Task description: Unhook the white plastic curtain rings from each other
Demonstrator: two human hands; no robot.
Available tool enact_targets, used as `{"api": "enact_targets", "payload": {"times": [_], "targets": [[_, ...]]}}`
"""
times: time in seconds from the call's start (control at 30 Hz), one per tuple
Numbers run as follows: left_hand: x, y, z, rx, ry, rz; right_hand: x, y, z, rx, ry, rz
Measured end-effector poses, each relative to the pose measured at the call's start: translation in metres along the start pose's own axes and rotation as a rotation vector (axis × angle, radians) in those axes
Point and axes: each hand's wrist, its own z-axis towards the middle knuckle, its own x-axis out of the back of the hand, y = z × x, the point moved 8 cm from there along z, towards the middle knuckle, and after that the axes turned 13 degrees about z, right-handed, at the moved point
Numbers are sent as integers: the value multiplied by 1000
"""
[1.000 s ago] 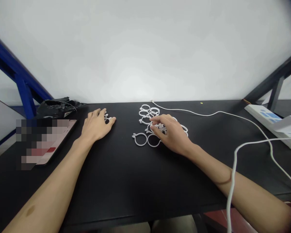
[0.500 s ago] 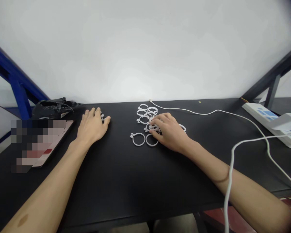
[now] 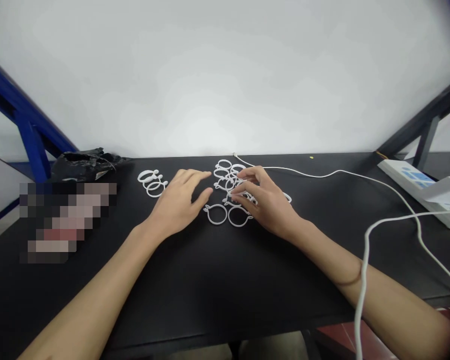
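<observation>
A heap of white plastic rings (image 3: 228,192) lies in the middle of the black table (image 3: 195,280). My right hand (image 3: 264,202) rests on the right side of the heap, fingers curled, with thumb and forefinger pinching one ring. My left hand (image 3: 180,202) hovers just left of the heap, fingers stretched out and holding nothing. A small group of three white rings (image 3: 152,181) lies apart to the left, behind my left hand.
A white cable (image 3: 363,240) runs from the heap's far side across the right of the table and over my right forearm. A white power strip (image 3: 423,190) sits at the right edge. A black crumpled bag (image 3: 84,164) and a blurred flat object (image 3: 65,220) lie at the left.
My left hand has left the small group of rings at the left and moved right, toward the heap. My right hand stays on the heap, its fingers now pinching a ring.
</observation>
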Motion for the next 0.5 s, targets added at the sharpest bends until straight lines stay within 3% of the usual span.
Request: {"api": "enact_targets", "payload": {"times": [0.2,0.5], "targets": [[-1,19,1,56,-34,-226,-5,-8,-2,76,-52,123],[0,4,3,276,10,-445,-14,0,-3,-8,-116,166]]}}
